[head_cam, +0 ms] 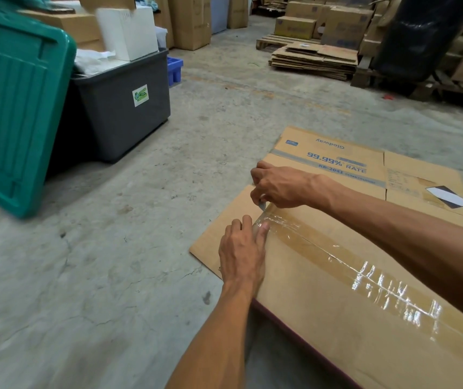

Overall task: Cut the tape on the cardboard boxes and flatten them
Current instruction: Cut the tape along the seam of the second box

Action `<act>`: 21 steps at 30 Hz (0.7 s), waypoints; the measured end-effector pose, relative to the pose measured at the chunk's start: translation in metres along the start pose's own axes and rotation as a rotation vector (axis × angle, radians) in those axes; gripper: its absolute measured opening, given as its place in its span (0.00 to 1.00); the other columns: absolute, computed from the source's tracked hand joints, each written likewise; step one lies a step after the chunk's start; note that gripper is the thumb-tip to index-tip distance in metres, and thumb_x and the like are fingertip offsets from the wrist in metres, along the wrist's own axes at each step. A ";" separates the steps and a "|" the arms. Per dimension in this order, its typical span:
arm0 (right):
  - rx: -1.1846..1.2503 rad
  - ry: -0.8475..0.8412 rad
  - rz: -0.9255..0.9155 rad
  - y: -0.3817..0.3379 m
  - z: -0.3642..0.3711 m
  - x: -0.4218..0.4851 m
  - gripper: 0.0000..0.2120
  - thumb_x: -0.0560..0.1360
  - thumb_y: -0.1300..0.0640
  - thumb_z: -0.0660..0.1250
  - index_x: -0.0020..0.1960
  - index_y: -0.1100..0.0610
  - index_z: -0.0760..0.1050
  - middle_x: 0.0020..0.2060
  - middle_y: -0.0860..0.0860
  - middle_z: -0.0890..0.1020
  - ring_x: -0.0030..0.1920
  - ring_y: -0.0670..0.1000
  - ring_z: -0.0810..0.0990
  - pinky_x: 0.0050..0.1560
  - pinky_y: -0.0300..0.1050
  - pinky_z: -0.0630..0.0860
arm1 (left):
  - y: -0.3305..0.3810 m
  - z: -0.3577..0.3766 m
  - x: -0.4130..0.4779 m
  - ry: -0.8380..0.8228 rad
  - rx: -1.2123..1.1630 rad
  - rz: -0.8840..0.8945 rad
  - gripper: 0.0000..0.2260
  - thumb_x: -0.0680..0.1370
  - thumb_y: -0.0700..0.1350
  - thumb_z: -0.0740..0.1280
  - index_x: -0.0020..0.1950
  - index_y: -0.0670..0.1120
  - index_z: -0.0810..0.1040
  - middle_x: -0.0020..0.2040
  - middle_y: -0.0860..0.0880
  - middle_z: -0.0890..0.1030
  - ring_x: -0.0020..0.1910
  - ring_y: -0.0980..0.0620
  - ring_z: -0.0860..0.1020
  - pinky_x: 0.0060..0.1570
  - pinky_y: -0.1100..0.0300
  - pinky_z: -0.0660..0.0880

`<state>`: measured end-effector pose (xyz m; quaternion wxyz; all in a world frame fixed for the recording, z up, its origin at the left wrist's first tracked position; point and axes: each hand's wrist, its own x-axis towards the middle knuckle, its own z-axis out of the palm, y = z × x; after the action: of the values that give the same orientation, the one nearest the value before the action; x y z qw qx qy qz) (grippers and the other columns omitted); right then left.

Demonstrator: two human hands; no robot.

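Observation:
A brown cardboard box point(323, 310) stands on the concrete floor at the lower right, its top flaps sealed by a strip of clear tape point(345, 259) running along the seam. My left hand point(241, 254) presses on the box's top at the near end of the tape, fingertips on the tape's edge. My right hand point(278, 186) is closed around a small blade point(261, 204) whose tip touches the tape's end at the box's far-left edge. Behind the box lies a flattened printed carton point(334, 161) with blue lettering.
A teal plastic lid point(14, 108) leans at the left against a dark grey bin point(120, 108) filled with white items. A pile of flattened cardboard point(314, 60) lies by wooden pallets and stacked boxes at the back. Bare concrete floor point(112, 248) spreads to the left of the box.

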<state>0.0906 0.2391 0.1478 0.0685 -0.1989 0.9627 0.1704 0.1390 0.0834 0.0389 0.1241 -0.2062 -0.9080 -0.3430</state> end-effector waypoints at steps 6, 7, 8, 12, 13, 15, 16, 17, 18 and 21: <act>0.036 0.077 0.048 0.022 0.004 -0.017 0.07 0.79 0.54 0.66 0.49 0.46 0.83 0.46 0.48 0.72 0.53 0.52 0.70 0.47 0.36 0.57 | 0.000 0.000 -0.002 0.038 0.041 0.028 0.15 0.81 0.57 0.60 0.45 0.47 0.74 0.39 0.48 0.76 0.35 0.54 0.66 0.37 0.59 0.68; 0.034 0.098 0.058 0.023 0.004 -0.018 0.07 0.79 0.54 0.66 0.49 0.46 0.83 0.46 0.49 0.73 0.53 0.52 0.70 0.48 0.37 0.59 | 0.000 0.000 -0.002 0.045 0.049 0.032 0.15 0.81 0.57 0.60 0.44 0.47 0.74 0.38 0.49 0.76 0.35 0.53 0.66 0.37 0.59 0.67; 0.029 0.128 0.078 0.024 0.005 -0.020 0.07 0.79 0.54 0.66 0.49 0.47 0.83 0.47 0.50 0.74 0.52 0.53 0.71 0.50 0.39 0.63 | 0.000 -0.001 -0.002 0.050 0.050 0.035 0.14 0.81 0.57 0.60 0.44 0.47 0.74 0.38 0.49 0.76 0.34 0.53 0.66 0.37 0.59 0.67; 0.019 0.364 0.377 0.039 -0.002 -0.035 0.05 0.78 0.56 0.68 0.49 0.47 0.81 0.46 0.52 0.77 0.53 0.56 0.73 0.63 0.57 0.65 | -0.002 -0.003 -0.004 0.018 0.045 0.024 0.14 0.82 0.56 0.58 0.45 0.48 0.73 0.38 0.50 0.74 0.34 0.54 0.68 0.37 0.60 0.65; 0.020 0.406 0.451 0.042 -0.006 -0.040 0.06 0.78 0.54 0.68 0.50 0.45 0.81 0.46 0.51 0.79 0.54 0.57 0.74 0.68 0.62 0.61 | -0.001 -0.003 -0.004 0.003 0.029 0.013 0.14 0.82 0.55 0.57 0.46 0.47 0.73 0.39 0.50 0.74 0.35 0.54 0.68 0.37 0.60 0.65; 0.043 0.413 0.506 0.039 -0.015 -0.047 0.08 0.79 0.51 0.64 0.53 0.43 0.81 0.47 0.49 0.82 0.54 0.55 0.79 0.68 0.60 0.61 | 0.003 -0.004 -0.001 -0.018 -0.021 -0.007 0.13 0.83 0.54 0.58 0.47 0.46 0.74 0.39 0.50 0.74 0.35 0.53 0.69 0.37 0.59 0.65; 0.090 0.391 0.501 0.031 -0.019 -0.050 0.09 0.79 0.50 0.63 0.54 0.43 0.81 0.48 0.49 0.84 0.53 0.54 0.80 0.62 0.55 0.67 | 0.005 -0.004 0.002 -0.032 -0.034 -0.010 0.13 0.83 0.53 0.58 0.47 0.46 0.74 0.38 0.50 0.73 0.35 0.53 0.69 0.36 0.59 0.64; 0.152 0.370 0.495 0.024 -0.020 -0.052 0.10 0.79 0.50 0.62 0.55 0.43 0.81 0.48 0.50 0.84 0.52 0.55 0.81 0.53 0.50 0.71 | 0.007 -0.005 0.003 -0.055 -0.033 -0.010 0.13 0.83 0.53 0.58 0.47 0.46 0.74 0.38 0.51 0.72 0.35 0.53 0.69 0.36 0.59 0.64; 0.187 0.363 0.490 0.016 -0.020 -0.053 0.10 0.79 0.50 0.62 0.56 0.44 0.81 0.48 0.50 0.84 0.52 0.55 0.81 0.47 0.49 0.73 | 0.008 -0.006 0.003 -0.080 -0.029 -0.015 0.12 0.83 0.53 0.58 0.47 0.46 0.74 0.38 0.51 0.72 0.35 0.52 0.70 0.35 0.59 0.65; 0.220 0.366 0.485 -0.004 -0.009 -0.056 0.11 0.79 0.52 0.61 0.57 0.47 0.79 0.48 0.52 0.84 0.50 0.59 0.81 0.40 0.49 0.75 | 0.009 -0.006 -0.001 -0.102 -0.027 -0.053 0.11 0.83 0.51 0.59 0.47 0.46 0.74 0.41 0.48 0.77 0.37 0.49 0.73 0.35 0.56 0.70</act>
<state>0.1430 0.2524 0.1664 -0.1273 0.0173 0.9910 0.0379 0.1445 0.0854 0.0482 0.0655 -0.2009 -0.9136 -0.3475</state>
